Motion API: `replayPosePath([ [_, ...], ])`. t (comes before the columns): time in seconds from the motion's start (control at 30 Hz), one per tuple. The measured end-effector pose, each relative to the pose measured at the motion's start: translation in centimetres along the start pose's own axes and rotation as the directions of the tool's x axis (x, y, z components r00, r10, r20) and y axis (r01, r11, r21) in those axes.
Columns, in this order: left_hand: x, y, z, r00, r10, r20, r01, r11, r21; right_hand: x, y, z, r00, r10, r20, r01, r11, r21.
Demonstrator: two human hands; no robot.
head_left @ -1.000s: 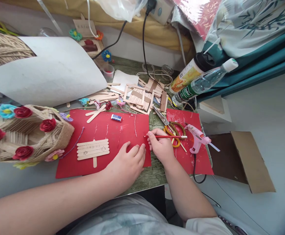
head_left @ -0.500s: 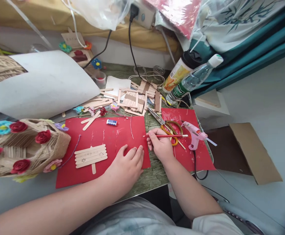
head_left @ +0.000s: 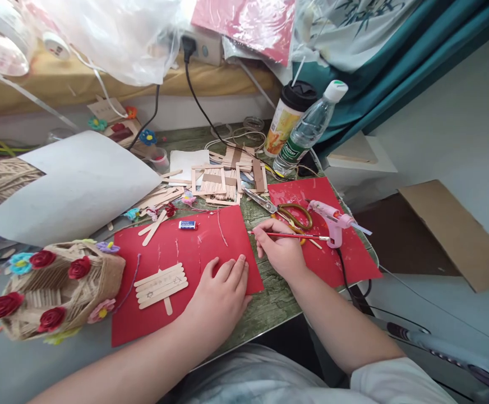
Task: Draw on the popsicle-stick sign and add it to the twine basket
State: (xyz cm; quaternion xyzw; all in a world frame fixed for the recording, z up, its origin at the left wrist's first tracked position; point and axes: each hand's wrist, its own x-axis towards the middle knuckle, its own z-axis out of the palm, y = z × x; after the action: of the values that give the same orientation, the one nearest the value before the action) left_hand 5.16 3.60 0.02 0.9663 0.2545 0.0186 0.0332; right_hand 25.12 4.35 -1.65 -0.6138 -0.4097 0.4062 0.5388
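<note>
My left hand (head_left: 223,289) lies flat, fingers a little apart, on the right part of a red sheet (head_left: 127,328). Between the fingers of my right hand (head_left: 280,247) is a red pencil (head_left: 303,235), its tip pointing left and its other end toward the glue gun. Left of my left hand rests a small sign of craft sticks (head_left: 162,286) with faint drawn marks and stars. Above it on the sheet are a blue and white eraser (head_left: 188,225) and two loose craft sticks (head_left: 154,229).
Scissors (head_left: 278,210) and a pink glue gun (head_left: 332,219) lie on a second red sheet (head_left: 362,266). A twine basket with roses (head_left: 114,280) stands left. Behind are stick frames (head_left: 215,182), a water bottle (head_left: 307,132), a cup (head_left: 286,120) and white paper (head_left: 84,185).
The camera view has shifted, so the desk things sit somewhat differently in the picture. Both hands keep nearly the same pose, and the pencil is still in my right hand.
</note>
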Motion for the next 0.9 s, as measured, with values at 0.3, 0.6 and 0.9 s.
replayPosePath([
  [0.3,0.06,-0.07,-0.15,1.000,0.010,-0.001,-0.010,1.000,-0.003,-0.34,0.06,0.01,0.993,0.084,0.078,-0.076,0.992,-0.104],
  [0.6,-0.04,-0.04,0.01,0.999,0.017,0.030,-0.016,0.999,-0.036,-0.84,0.09,0.52,0.993,0.088,0.073,-0.066,0.963,-0.263],
  [0.9,-0.24,-0.20,0.36,0.999,0.028,0.016,-0.026,0.997,-0.076,-0.89,0.02,0.40,0.994,0.088,0.068,-0.069,0.967,-0.243],
])
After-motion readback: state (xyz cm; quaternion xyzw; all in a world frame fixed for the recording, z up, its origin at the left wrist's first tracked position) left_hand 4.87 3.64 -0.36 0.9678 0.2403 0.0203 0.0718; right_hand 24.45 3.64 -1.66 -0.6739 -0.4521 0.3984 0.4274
